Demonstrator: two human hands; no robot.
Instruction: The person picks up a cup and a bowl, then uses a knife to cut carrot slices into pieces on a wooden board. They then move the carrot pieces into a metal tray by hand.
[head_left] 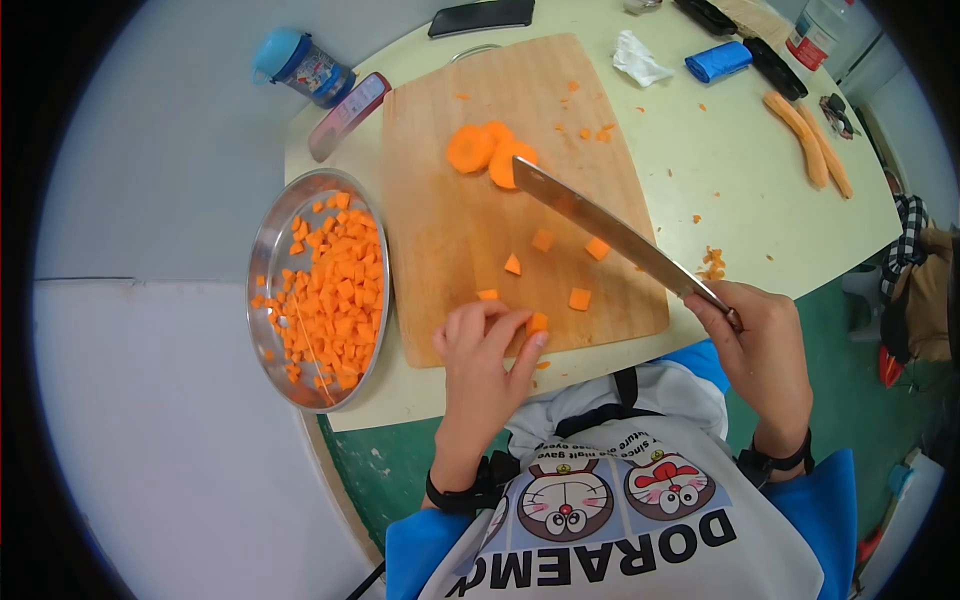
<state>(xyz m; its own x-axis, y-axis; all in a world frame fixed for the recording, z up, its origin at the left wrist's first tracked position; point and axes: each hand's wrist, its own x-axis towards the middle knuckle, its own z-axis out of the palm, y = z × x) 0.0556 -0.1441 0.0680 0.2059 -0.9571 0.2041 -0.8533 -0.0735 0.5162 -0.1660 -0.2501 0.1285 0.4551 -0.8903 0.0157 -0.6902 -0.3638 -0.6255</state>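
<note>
A kitchen knife (610, 232) is in my right hand (758, 335), its blade slanting up and left over the wooden cutting board (440, 230). Its tip overlaps one of the round carrot slices (470, 149) near the board's upper middle. At the board's near edge, my left hand (480, 345) pinches a small carrot piece (537, 323) between thumb and fingers. Another carrot piece (487, 295) lies partly hidden just beyond those fingers. Several loose chunks, including a carrot cube (579, 299), are scattered between the hands.
An oval metal tray (262, 215) of diced carrot stands left of the board. Behind it are a blue bottle (312, 70) and a red-edged phone-like object (350, 115). Two peeled carrots (800, 135), a blue roll (718, 62) and crumpled tissue (640, 60) lie at the right.
</note>
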